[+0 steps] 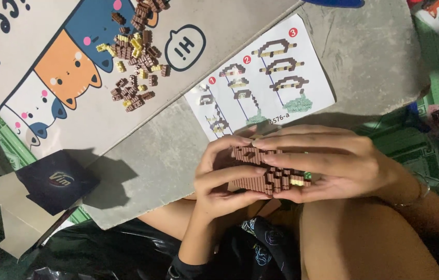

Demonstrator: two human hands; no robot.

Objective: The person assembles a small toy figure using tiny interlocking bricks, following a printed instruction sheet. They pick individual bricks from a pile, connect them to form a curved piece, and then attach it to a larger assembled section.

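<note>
You hold one brown brick model (268, 173) between both hands, just below the instruction sheet (266, 78). Your left hand (224, 173) clasps its left end, and your right hand (333, 166) lays its fingers (292, 159) across the top, grasping the right end. One loose pile of brown and pale yellow bricks (135, 62) lies to the left of the sheet, on a beige mat (32, 57) printed with three cartoon cats, one white, one orange, one blue, and a round speech bubble. The white sheet shows three numbered red-circled steps. A dark square packet (56, 181) lies far left of the sheet, lower down.
</note>
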